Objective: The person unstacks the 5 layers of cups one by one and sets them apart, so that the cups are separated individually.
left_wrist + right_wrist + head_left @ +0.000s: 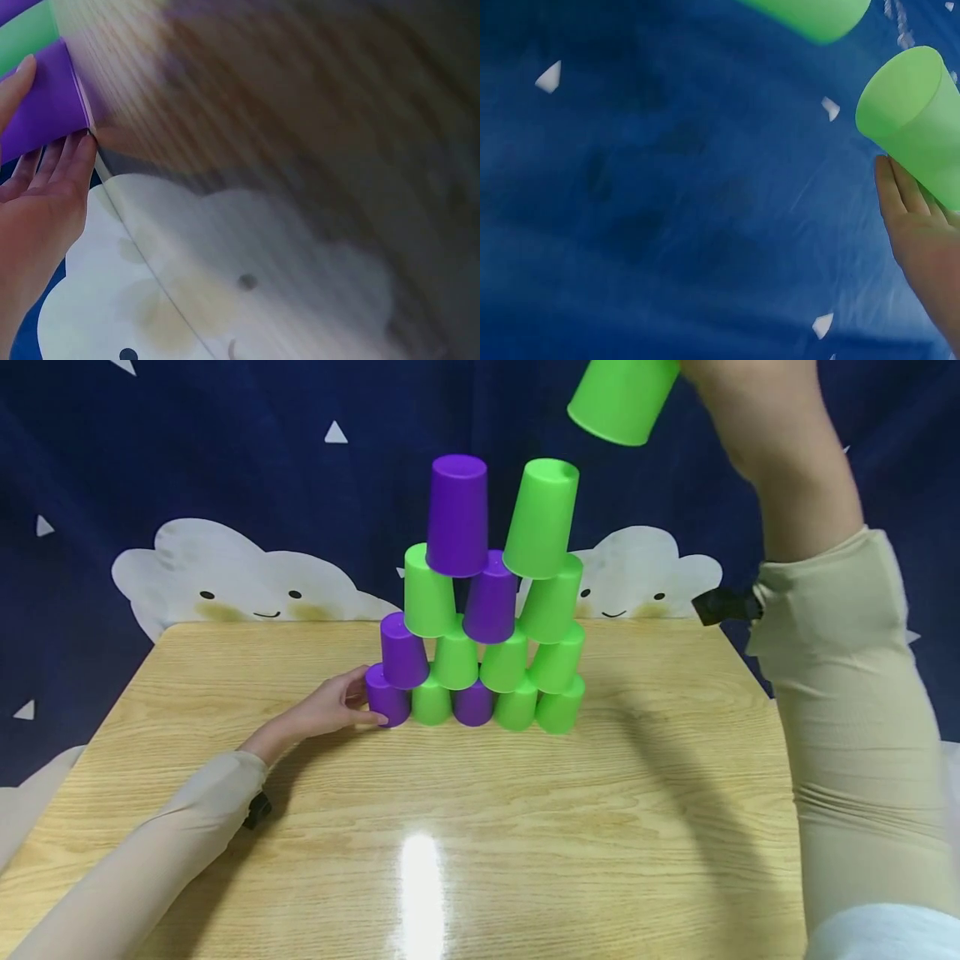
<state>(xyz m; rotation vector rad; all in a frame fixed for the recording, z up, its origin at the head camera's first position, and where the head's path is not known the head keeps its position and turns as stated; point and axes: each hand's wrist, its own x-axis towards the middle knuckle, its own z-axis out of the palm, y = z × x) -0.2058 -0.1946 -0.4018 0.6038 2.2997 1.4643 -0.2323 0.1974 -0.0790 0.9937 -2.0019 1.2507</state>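
A pyramid of upside-down purple and green cups stands in the head view. My left hand (326, 703) holds the purple cup (388, 703) at the bottom left corner, thumb on its near side and fingers behind it. The left wrist view shows the thumb and fingers on either side of this purple cup (52, 97). High at the upper right, my right hand (757, 418) grips a green cup (622, 397), tilted with its mouth downward. It is above and right of the top row, which has a purple cup (457, 518) and a green cup (542, 518).
The pyramid's lower rows mix green and purple, such as a purple cup (491, 602) in the third row up. Everything stands on a wooden table (525, 827). A dark blue curtain (247, 460) with clouds and white triangles hangs behind it.
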